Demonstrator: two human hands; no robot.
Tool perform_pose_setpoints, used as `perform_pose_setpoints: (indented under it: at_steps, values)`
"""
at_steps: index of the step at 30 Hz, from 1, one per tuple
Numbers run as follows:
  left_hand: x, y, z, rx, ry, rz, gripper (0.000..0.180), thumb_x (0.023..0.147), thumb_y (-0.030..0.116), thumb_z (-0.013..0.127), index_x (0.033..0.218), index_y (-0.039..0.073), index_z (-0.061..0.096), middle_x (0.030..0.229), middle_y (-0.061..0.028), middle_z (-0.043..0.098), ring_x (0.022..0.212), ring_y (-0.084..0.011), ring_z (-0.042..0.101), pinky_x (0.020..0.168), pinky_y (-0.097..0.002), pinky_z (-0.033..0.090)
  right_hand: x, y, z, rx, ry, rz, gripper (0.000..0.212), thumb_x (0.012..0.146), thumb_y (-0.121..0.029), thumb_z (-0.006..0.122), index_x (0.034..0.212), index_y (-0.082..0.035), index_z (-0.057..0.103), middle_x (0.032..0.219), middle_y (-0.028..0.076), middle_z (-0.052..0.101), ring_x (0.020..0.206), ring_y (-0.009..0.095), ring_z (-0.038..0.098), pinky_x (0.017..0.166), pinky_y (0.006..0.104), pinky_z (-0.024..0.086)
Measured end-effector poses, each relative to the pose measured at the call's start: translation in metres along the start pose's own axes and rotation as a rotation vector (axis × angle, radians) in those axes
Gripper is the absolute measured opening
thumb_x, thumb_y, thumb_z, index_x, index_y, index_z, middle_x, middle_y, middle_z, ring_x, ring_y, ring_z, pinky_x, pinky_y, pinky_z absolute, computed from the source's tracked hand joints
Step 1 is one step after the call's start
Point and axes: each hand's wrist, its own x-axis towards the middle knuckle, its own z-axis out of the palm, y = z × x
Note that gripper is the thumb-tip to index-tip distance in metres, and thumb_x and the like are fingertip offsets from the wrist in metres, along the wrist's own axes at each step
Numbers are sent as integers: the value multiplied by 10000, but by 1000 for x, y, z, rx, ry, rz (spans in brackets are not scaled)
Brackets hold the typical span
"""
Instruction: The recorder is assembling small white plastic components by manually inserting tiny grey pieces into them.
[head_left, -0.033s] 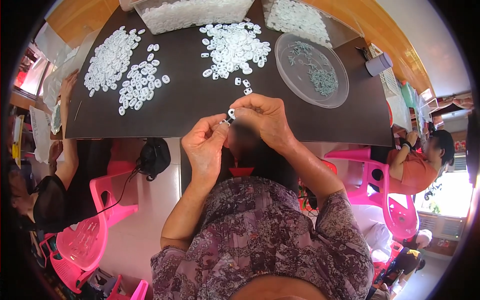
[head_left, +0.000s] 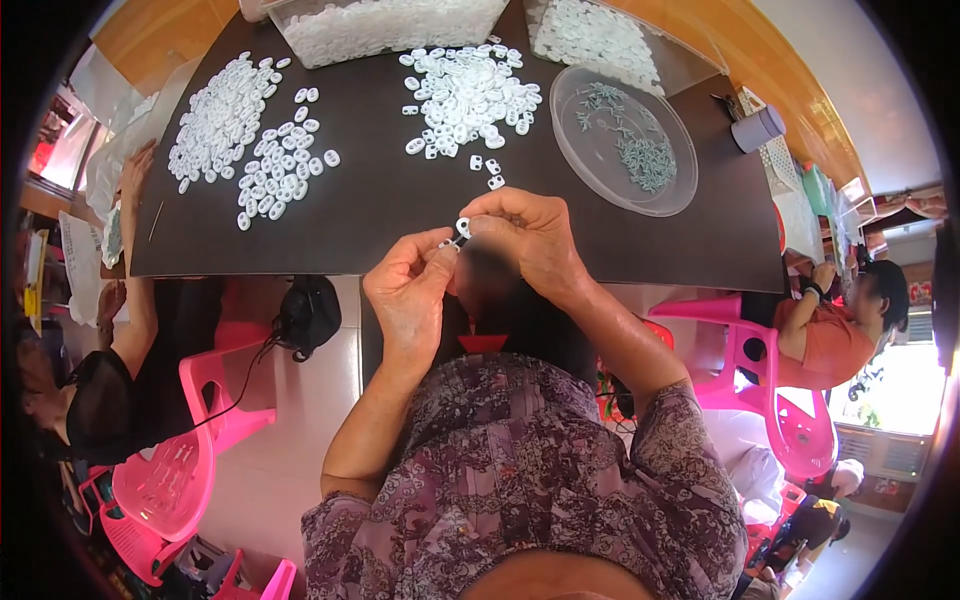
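Note:
At the table's near edge, my two hands meet with their fingertips pinched. My right hand [head_left: 540, 245] holds a small white plastic piece [head_left: 463, 226] with a dark hole between thumb and forefinger. Just below and left of it, my left hand [head_left: 408, 300] pinches another small white piece [head_left: 447, 244], mostly covered by the fingers. A short dark bit shows between the two pieces; its kind is too small to make out. Beyond my hands lies a heap of white two-holed pieces [head_left: 465, 100], with a few loose two-holed pieces [head_left: 493, 167] closer to me.
White oval pieces [head_left: 215, 120] are heaped at left, beside a looser group [head_left: 280, 170]. A round clear lid [head_left: 580, 170] holds small grey-green parts [head_left: 645, 162]. Two clear bins [head_left: 300, 50] of white pieces stand behind. A lidded cup [head_left: 757, 130] stands right; other people sit both sides.

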Motion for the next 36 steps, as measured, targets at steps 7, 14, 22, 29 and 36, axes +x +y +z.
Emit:
perform_pose_setpoints:
  at_steps: [7, 14, 22, 29, 36]
  values:
    - [-1, 1, 1, 10, 0, -5, 153, 841, -8, 572, 970, -84, 606, 790, -122, 645, 613, -125, 596, 513, -224, 484, -1, 5, 1, 31, 11, 7, 109, 824, -36, 626, 915, 16, 655, 780, 11, 632, 715, 33, 533, 606, 180, 410]
    - [-2, 1, 0, -24, 7, -37, 150, 830, -28, 577, 969, -77, 607, 777, -94, 636, 617, -97, 585, 508, -183, 467, -1, 7, 2, 63, 34, 5, 101, 818, -29, 622, 905, 6, 659, 768, -2, 631, 694, 30, 526, 596, 181, 405]
    - [-2, 1, -1, -70, 14, -64, 152, 829, -26, 575, 969, -74, 608, 772, -84, 631, 610, -91, 579, 500, -183, 456, -1, 1, 5, 77, 33, 47, 97, 817, -54, 630, 891, 2, 659, 752, -6, 627, 651, 27, 500, 559, 177, 375]
    - [-2, 1, -2, -46, 16, -62, 143, 827, -33, 568, 959, -67, 612, 764, -76, 627, 605, -85, 575, 491, -182, 453, -3, 1, 7, 83, 16, 58, 96, 822, -31, 621, 902, 15, 651, 774, 3, 630, 711, 37, 541, 620, 179, 419]
    - [-2, 0, -2, -29, 7, -51, 141, 832, -25, 572, 962, -56, 614, 752, -63, 620, 599, -76, 565, 490, -182, 452, -7, 7, 12, 33, 16, -11, 97, 827, -6, 606, 910, 17, 650, 789, 11, 627, 730, 51, 550, 645, 197, 432]
